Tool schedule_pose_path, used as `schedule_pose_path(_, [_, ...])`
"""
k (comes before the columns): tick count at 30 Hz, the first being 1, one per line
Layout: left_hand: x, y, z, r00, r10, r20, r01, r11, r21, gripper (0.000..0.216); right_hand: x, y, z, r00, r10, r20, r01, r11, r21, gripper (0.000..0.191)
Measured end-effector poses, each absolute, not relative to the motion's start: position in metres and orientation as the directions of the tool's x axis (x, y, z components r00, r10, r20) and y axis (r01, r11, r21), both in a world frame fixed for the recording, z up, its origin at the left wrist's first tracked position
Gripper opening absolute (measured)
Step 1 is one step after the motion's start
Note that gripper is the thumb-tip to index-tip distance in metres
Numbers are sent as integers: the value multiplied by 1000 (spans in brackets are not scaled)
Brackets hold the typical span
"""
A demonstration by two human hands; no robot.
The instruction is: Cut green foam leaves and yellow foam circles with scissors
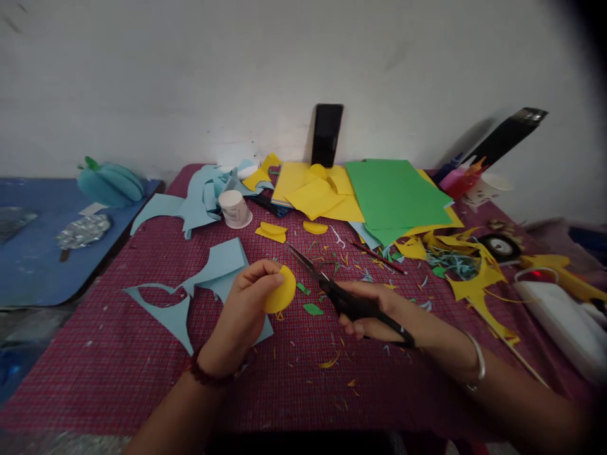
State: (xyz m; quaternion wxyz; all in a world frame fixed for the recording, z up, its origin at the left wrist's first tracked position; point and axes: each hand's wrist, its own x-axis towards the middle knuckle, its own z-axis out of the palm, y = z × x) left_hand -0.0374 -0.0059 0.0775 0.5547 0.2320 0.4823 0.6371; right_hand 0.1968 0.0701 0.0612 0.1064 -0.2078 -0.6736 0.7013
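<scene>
My left hand [246,309] is closed on a small yellow paper disc [281,292], pinching it upright above the table. My right hand [374,313] grips the black handles of a pair of scissors [332,287]. The blades point up and left, their tips just right of the disc and not touching it. Both hands hover over a maroon checked tablecloth [142,354]. Light blue paper offcuts [190,291] lie under and left of my left hand.
A white paper cup [234,208], yellow sheets [313,193] and green sheets [396,193] lie at the back. A black phone [327,134] leans on the wall. Yellow scraps [474,278], a tape roll [499,246] and a white object [559,319] sit right; a teal paper ball [110,182] far left.
</scene>
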Motion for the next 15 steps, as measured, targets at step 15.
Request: schedule_pose_path(15, [-37, -7, 79, -266, 934, -240, -415, 114, 903, 11, 190, 64, 60, -870, 486, -81, 53, -72, -996, 57])
